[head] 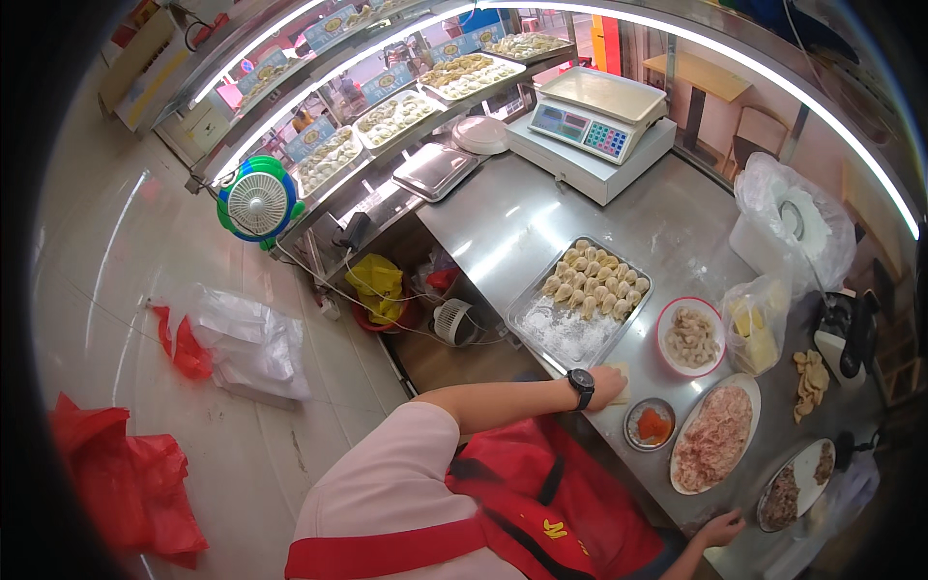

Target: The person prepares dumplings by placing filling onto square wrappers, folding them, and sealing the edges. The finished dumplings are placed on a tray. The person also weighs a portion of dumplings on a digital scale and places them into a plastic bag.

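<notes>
My left hand [606,388], with a black watch on the wrist, has its fingers curled on a pale dough wrapper [618,371] near the front edge of the steel table. Beyond it, a metal tray [540,349] holds rows of folded dumplings [600,279] and loose flour. Close by is a small metal dish [629,429] of orange-red filling [655,426]. An oval plate [754,406] of pink minced meat [712,438] lies between my hands. At the table's front right, my right hand [720,529] has bent fingers beside a plate [803,478] of dark filling; its grip is unclear.
A red-rimmed bowl [660,335] holds peeled shrimp. Farther right are a bagged yellow food [757,337], beige pieces [808,384] and a bag-lined white tub [754,239]. A scale [598,119] sits on a metal box at the back. Dumpling trays [395,119] fill the lit display shelf.
</notes>
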Demonstrator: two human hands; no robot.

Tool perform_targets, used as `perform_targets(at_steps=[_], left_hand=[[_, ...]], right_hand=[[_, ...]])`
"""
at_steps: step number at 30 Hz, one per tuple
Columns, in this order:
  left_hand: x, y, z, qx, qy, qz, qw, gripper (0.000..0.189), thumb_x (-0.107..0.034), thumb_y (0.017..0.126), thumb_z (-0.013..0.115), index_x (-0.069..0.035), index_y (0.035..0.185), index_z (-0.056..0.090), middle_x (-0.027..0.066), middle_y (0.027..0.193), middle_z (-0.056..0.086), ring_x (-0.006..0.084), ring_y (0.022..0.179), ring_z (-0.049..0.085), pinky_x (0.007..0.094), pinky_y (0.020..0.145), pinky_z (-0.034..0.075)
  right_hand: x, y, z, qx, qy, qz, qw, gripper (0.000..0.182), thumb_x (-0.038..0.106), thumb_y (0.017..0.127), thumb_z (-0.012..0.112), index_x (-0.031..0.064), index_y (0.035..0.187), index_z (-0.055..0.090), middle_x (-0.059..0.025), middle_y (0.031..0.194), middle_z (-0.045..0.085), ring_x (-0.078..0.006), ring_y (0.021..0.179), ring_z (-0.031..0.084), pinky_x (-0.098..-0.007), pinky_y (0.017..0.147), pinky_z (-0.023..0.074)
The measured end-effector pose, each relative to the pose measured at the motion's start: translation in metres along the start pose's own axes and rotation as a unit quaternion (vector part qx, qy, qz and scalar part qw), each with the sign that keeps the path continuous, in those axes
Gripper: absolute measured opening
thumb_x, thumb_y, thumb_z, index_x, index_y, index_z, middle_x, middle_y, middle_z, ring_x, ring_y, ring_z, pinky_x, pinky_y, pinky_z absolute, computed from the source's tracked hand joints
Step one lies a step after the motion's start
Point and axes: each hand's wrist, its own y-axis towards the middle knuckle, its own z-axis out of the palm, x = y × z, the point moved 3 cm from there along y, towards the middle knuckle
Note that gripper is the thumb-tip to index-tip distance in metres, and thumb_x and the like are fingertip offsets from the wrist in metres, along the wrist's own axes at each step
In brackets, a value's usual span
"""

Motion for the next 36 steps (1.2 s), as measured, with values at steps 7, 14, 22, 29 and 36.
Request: perform_targets(at_steps=[7,14,22,29,36], left_hand=[[-0.007,0.000,-0.004,0.012,0.020,0.000,1.000,0.020,-0.020,0.081,0.062,0.000,0.085,0.063,0.0209,0.089,0.065,0.0371,0.086,0.063,0.0439,0.077,0.051],[-0.017,-0.011,-0.017,-0.002,-0.034,-0.044,0.998,0.021,-0.022,0.080,0.062,-0.001,0.084,0.067,0.0213,0.087,0.065,0.0387,0.085,0.063,0.0446,0.077,0.050],[-0.001,-0.004,-0.008,-0.070,-0.126,-0.081,0.986,0.018,-0.016,0.076,0.057,-0.003,0.082,0.066,0.0212,0.084,0.065,0.0374,0.086,0.063,0.0450,0.076,0.051],[0.028,-0.018,0.001,-0.240,-0.362,-0.070,0.898,0.015,-0.015,0.079,0.060,0.000,0.080,0.064,0.0101,0.070,0.065,0.0215,0.064,0.064,0.0322,0.060,0.050],[0.016,-0.033,0.002,-0.124,-0.867,-0.066,0.478,0.038,-0.022,0.090,0.043,0.002,0.118,0.049,0.0165,0.116,0.058,0.0283,0.108,0.057,0.0407,0.095,0.045]], right_hand=[[0.000,-0.003,-0.006,-0.001,0.052,-0.004,0.999,0.037,0.038,0.091,0.058,0.0018,0.098,0.062,-0.0175,0.091,0.067,-0.0351,0.080,0.064,-0.0422,0.070,0.0488],[-0.011,0.000,-0.003,-0.010,0.070,-0.010,0.997,0.036,0.036,0.089,0.060,0.0009,0.096,0.063,-0.0184,0.090,0.067,-0.0360,0.079,0.063,-0.0429,0.069,0.0485],[-0.003,-0.006,-0.009,-0.025,0.055,-0.025,0.998,0.041,0.036,0.088,0.059,-0.0024,0.099,0.063,-0.0220,0.096,0.066,-0.0402,0.087,0.061,-0.0457,0.077,0.0471],[0.014,-0.012,-0.019,-0.008,0.108,-0.017,0.994,0.031,0.030,0.086,0.062,-0.0006,0.088,0.062,-0.0176,0.083,0.066,-0.0355,0.078,0.062,-0.0423,0.073,0.0475],[0.016,-0.013,-0.023,0.001,0.143,0.020,0.990,0.035,0.032,0.084,0.063,-0.0027,0.087,0.062,-0.0166,0.082,0.066,-0.0299,0.076,0.063,-0.0393,0.072,0.0481]])
